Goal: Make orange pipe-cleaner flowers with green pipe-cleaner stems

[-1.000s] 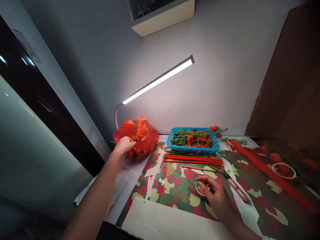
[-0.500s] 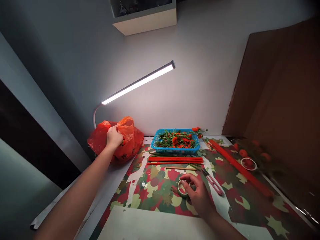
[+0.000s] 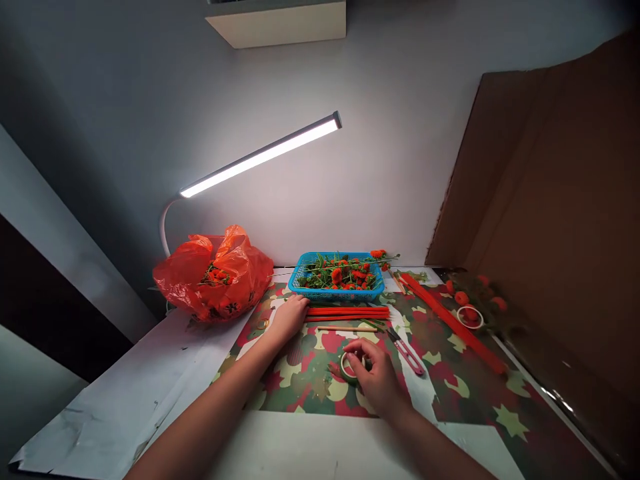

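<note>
My left hand point(image 3: 290, 316) is at the left ends of a bundle of red fuzzy stems point(image 3: 350, 313), just in front of the blue basket. Its fingers are bent and pressed together; what their tips hold, if anything, is hidden. A roll of green tape point(image 3: 346, 368) stands on edge on the patterned mat, with the curled fingers and thumb of my right hand point(image 3: 374, 375) gripping its right side. Between the hands and the bundle lies a thin wooden stick point(image 3: 347, 328). Pink-handled snips point(image 3: 407, 353) rest to the right of my right hand.
Orange flowers with green stems fill the blue basket point(image 3: 336, 295). An open red plastic bag point(image 3: 250, 273) with more flowers stands left, beneath a lit lamp point(image 3: 260, 157). Long red stems point(image 3: 450, 321) and a white ring point(image 3: 470, 317) lie right, near a cardboard sheet point(image 3: 550, 173).
My left hand has left the red bag and moved right and down to the red stems. My right hand stays at the tape roll. The view has shifted slightly.
</note>
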The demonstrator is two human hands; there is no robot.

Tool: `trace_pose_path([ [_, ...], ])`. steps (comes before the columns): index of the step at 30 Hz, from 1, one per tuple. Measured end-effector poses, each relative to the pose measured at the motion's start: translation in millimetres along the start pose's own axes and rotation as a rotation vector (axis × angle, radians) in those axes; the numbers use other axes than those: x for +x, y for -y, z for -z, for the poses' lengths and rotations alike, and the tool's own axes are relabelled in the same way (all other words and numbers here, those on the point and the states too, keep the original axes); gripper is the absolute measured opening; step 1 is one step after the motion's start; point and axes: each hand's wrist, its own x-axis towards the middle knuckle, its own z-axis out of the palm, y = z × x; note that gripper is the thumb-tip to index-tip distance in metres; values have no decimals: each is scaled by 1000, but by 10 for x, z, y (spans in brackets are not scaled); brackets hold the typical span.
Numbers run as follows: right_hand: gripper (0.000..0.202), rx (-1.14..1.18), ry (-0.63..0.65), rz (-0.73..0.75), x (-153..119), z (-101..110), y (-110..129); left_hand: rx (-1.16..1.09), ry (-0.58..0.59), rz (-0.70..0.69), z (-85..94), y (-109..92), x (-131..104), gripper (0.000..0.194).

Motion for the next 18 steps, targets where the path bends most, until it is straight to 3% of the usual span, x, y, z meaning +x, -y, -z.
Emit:
trace_pose_path([
  [6,12,-11,44,13,-15,-6,-1,-66,5,10,-33,134,-67,22],
  [12,12,-23,51,28,-14,-21,-11,-130,-34,-88,-44,68,-180,35],
  [18,14,-56,36,45,-5,-4,-16,-153,-78,-118,-23,55,-197,30],
])
